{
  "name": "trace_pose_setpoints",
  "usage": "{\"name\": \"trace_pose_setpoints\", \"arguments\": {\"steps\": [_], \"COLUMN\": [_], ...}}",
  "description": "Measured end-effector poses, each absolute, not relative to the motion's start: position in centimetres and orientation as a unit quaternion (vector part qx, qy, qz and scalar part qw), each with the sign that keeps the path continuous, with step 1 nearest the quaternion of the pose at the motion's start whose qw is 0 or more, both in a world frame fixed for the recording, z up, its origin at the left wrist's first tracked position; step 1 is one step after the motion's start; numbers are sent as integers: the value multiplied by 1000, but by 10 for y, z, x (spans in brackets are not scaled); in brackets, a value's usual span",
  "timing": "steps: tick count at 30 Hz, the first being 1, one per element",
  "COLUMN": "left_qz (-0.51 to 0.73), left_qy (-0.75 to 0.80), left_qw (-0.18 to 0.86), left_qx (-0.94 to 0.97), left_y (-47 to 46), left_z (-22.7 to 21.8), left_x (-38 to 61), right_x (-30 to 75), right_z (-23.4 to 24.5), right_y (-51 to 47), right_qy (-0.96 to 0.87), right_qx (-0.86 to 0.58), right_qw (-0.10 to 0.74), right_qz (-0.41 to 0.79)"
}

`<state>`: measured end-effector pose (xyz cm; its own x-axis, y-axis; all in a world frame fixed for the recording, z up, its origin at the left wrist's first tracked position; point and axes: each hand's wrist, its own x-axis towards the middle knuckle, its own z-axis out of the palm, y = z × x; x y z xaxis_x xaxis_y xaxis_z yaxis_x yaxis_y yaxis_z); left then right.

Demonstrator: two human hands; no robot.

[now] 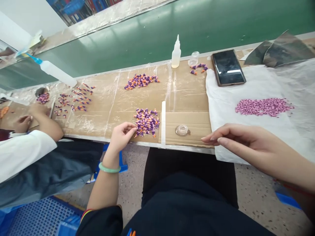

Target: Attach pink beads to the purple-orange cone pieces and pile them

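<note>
My left hand [122, 135], a green bangle [109, 168] on its wrist, is at the left edge of a pile of small purple-and-orange pieces [147, 123]. Its thumb and index finger are pinched together; what lies between them, if anything, is too small to make out. My right hand [242, 142] is held over the edge of the white cloth [222, 113], fingers stretched towards the cardboard, with nothing visible in them. Between my hands, a small clear dish or blob [181, 130] sits on the cardboard mat [197, 119]. Many tiny pink pieces [264, 107] lie spread on the cloth.
A white strip [163, 123] divides the pile from the mat. Farther back are another purple-and-orange pile [141, 81], a dropper bottle [176, 54], a clear round container [194, 58] and a phone [228, 68]. At left, a co-worker's arm [48, 123] rests near more pieces and a white bottle [59, 73].
</note>
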<state>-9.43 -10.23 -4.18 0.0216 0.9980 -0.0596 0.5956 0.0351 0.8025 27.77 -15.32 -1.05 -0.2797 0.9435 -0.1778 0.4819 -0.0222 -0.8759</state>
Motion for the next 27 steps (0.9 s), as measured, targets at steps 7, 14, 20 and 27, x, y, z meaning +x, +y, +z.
{"name": "trace_pose_setpoints", "arguments": {"steps": [7, 14, 20, 27], "left_qz": [362, 275, 215, 251], "left_qy": [608, 524, 509, 575], "left_qw": [254, 160, 120, 49], "left_qx": [660, 790, 825, 777], "left_y": [-91, -104, -103, -111], "left_z": [-60, -78, -84, -98], "left_x": [-100, -113, -93, -46], "right_x": [282, 288, 238, 164], "right_z": [-10, 7, -15, -65], "right_y": [-154, -120, -24, 28], "right_qy": [-675, -755, -923, -970], "right_qx": [-543, -525, -313, -149], "right_qw": [262, 258, 152, 53], "right_qz": [426, 296, 162, 183]}}
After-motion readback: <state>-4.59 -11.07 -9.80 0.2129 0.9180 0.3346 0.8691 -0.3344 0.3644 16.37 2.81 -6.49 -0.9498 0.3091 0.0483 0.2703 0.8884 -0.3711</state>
